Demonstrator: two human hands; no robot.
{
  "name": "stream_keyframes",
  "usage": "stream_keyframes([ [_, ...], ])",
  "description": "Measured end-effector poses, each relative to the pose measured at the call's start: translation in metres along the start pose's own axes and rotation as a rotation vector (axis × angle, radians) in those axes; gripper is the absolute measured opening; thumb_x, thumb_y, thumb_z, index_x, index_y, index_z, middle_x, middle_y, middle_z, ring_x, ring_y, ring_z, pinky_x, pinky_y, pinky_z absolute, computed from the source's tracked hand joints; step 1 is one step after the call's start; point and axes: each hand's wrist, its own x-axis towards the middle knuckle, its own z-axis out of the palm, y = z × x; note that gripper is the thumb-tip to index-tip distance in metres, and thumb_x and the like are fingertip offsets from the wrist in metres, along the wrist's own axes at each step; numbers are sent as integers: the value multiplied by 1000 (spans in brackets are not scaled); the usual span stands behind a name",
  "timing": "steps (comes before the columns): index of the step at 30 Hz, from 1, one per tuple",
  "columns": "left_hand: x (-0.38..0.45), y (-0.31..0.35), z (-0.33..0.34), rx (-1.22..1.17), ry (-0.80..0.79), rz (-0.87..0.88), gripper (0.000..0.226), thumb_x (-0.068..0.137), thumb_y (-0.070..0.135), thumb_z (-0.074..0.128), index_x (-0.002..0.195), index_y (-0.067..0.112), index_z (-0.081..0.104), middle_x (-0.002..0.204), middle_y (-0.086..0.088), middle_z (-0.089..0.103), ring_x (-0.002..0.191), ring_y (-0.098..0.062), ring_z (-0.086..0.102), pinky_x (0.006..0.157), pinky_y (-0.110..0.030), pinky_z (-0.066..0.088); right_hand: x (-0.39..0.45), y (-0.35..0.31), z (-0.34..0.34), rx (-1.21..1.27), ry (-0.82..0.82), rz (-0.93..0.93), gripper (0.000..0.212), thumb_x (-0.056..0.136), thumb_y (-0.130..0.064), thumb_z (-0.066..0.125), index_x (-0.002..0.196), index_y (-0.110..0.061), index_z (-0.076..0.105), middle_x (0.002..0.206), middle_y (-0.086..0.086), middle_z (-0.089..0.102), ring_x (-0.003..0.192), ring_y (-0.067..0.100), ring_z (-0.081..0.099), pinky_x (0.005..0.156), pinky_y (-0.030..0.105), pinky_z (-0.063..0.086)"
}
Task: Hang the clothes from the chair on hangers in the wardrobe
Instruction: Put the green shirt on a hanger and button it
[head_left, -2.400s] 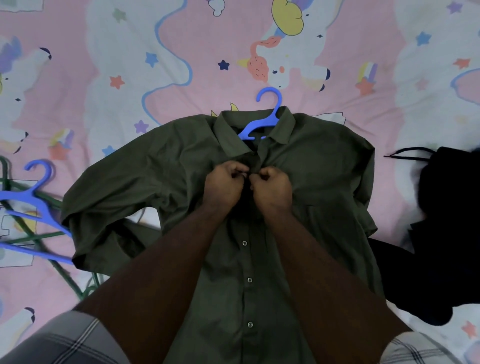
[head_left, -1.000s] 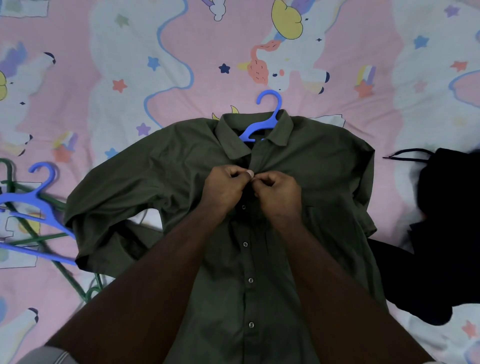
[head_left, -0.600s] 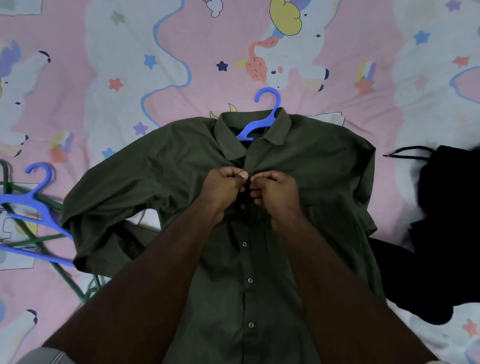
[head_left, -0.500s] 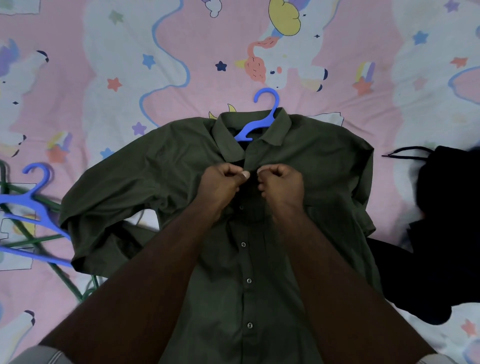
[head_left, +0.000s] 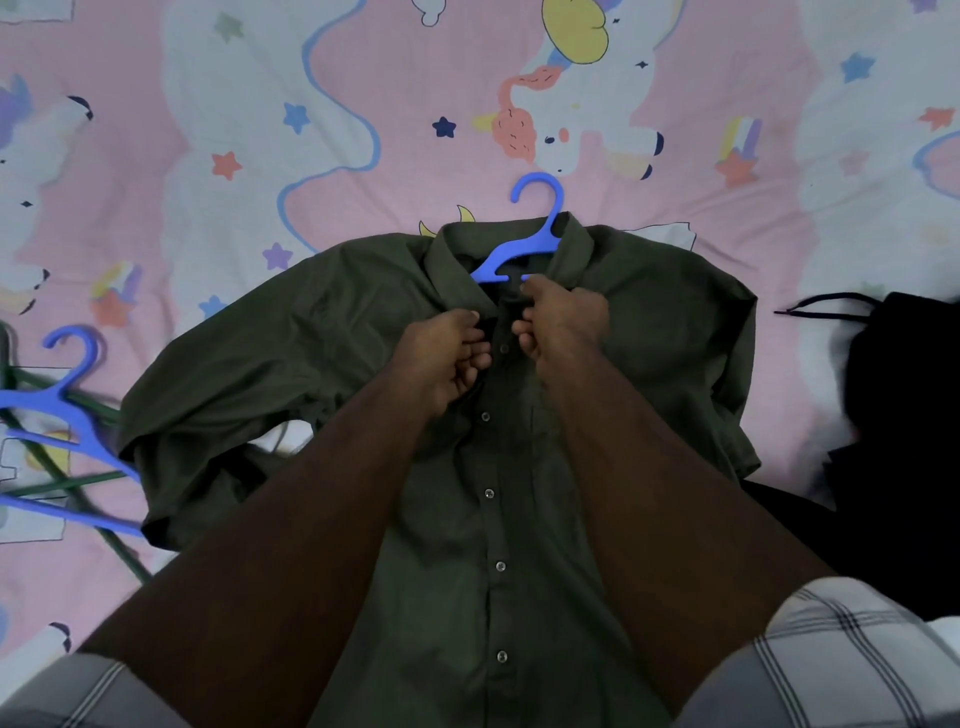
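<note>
Head view: at the far left lie two loose hangers, one blue hanger (head_left: 57, 415) over one green hanger (head_left: 78, 499), on the pink patterned bedsheet (head_left: 363, 104). One olive shirt (head_left: 493, 519) lies flat in the middle, front up, with a second blue hanger's hook (head_left: 537, 208) poking out of its collar. The left hand (head_left: 447, 358), fingers curled, pinches the left edge of the placket just below the collar. The right hand (head_left: 563, 322), likewise curled, grips the right edge beside it. A black garment (head_left: 904, 415) lies at the right.
</note>
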Motion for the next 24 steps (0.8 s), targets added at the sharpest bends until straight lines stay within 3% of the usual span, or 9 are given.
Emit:
stream_keyframes([
  [2,1,1,-1,-38,-21,-26,21,97,30,60,99,10,66,81,-2,67,61,-10,58,50,-18,42,2,4,-7,13,2,-9,8,81,-10,66,77,-8,60,69,12,63,46,16,56,44,24,43],
  [5,2,6,3,-156,-28,53,7,95,21,66,90,17,62,85,-1,69,63,-9,61,50,-18,45,7,17,-15,50,-18,-42,21,82,-2,67,73,-13,52,69,12,61,52,16,61,44,23,46],
  [8,-1,14,9,-208,-10,151,18,96,17,66,84,23,54,93,-2,71,78,-13,64,63,-24,46,9,21,-17,90,-85,-55,27,85,0,70,73,-14,51,72,10,62,61,16,63,52,23,51],
  [11,-1,25,10,-281,-57,156,6,98,26,61,93,22,63,102,-1,75,91,-15,70,68,-26,51,10,18,-17,151,-148,-79,29,85,3,70,74,-16,52,70,2,59,65,13,58,59,23,54],
  [14,0,33,6,-313,-92,140,12,101,28,54,98,22,64,107,-4,75,104,-18,70,76,-30,52,10,15,-17,178,-186,-92,31,87,7,67,73,-15,50,68,-3,53,66,9,55,65,23,54],
  [21,-7,44,-10,-333,-121,145,20,100,24,51,110,12,63,93,-8,78,95,-22,75,78,-33,56,11,5,-17,151,-173,-197,31,87,6,67,73,-15,49,71,0,55,72,15,57,71,32,56],
  [24,-6,40,-12,-326,-198,149,26,99,28,55,115,11,65,102,-7,77,99,-20,74,83,-33,56,5,6,-13,152,-244,-190,29,88,6,66,76,-15,50,75,2,57,73,15,59,70,32,58],
])
